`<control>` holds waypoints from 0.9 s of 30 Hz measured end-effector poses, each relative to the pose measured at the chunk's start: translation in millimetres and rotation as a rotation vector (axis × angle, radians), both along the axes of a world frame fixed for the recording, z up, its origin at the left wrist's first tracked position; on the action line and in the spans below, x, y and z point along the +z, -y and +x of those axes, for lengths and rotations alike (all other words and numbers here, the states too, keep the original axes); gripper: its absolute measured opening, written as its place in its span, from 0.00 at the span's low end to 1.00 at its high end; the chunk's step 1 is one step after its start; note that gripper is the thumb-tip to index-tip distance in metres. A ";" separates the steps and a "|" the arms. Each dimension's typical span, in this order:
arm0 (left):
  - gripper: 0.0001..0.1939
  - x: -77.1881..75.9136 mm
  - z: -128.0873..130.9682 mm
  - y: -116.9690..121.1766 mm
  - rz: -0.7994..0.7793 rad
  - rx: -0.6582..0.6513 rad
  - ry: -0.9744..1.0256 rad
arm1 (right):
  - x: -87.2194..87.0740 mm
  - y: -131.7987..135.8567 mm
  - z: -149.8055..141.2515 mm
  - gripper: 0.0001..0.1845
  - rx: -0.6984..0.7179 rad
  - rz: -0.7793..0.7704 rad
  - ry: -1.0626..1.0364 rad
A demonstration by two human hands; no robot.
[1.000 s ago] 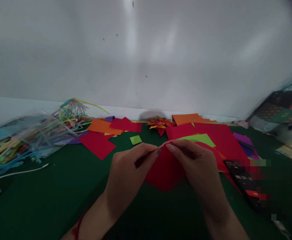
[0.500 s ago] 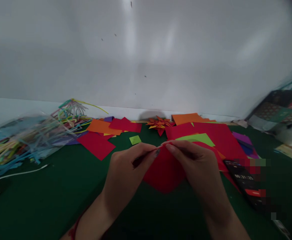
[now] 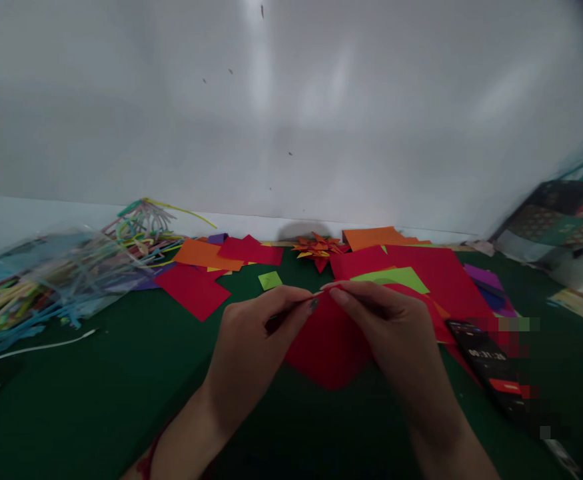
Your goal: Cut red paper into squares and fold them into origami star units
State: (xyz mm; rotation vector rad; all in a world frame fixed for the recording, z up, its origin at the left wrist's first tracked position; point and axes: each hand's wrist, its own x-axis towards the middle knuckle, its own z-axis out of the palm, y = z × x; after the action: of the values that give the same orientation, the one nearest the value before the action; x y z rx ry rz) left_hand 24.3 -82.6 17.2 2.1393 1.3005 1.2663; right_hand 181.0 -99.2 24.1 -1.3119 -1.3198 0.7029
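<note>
A sheet of red paper [image 3: 328, 350] hangs between my hands, its lower corner pointing toward me. My left hand [image 3: 258, 340] pinches the paper's top edge between thumb and fingers. Close beside it, my right hand [image 3: 391, 327] grips the same edge, thumb tip near the left thumb. Whether that edge is folded over I cannot tell, as the fingers cover much of it. Just beyond the hands lie a small green paper square [image 3: 270, 280] and a folded orange-red paper flower [image 3: 318, 248].
Red and orange sheets [image 3: 194, 290] lie at back left, near a plastic bag of coloured pipe cleaners [image 3: 121, 257]. Larger red sheets [image 3: 426, 267] with a green strip [image 3: 396, 277] lie at back right. A phone [image 3: 491, 367] showing a timer rests right. A white cable [image 3: 41, 347] runs left.
Almost nothing differs. Both hands keep their pinch on the red paper, whose lower corner sits very slightly lower. The phone's timer has advanced.
</note>
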 end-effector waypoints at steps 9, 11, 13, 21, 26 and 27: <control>0.05 -1.6 1.7 -2.6 -0.033 -0.007 0.006 | -1.0 -1.7 -0.5 0.06 -0.005 -0.024 -0.024; 0.06 -2.2 1.8 -3.0 -0.036 -0.012 0.010 | -1.3 -1.9 -0.3 0.06 0.001 -0.026 -0.022; 0.06 -2.7 1.8 -3.5 -0.041 -0.017 0.012 | -1.8 -2.3 0.0 0.06 0.002 -0.024 -0.024; 0.07 -5.0 2.9 -5.1 -0.065 -0.027 0.010 | -6.4 -6.8 1.1 0.08 0.021 -0.022 -0.027; 0.09 -8.5 2.7 -11.3 -0.094 -0.083 0.005 | -15.1 -15.5 2.9 0.10 0.054 -0.048 -0.033; 0.09 -9.4 2.4 -12.9 -0.105 -0.096 -0.008 | -17.6 -17.9 3.3 0.10 0.068 -0.049 -0.037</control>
State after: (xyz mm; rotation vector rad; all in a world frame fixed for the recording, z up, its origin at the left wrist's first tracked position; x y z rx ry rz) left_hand 26.7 -69.7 7.8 2.1089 1.2233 1.1269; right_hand 184.3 -81.3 6.5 -1.2916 -1.3299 0.8080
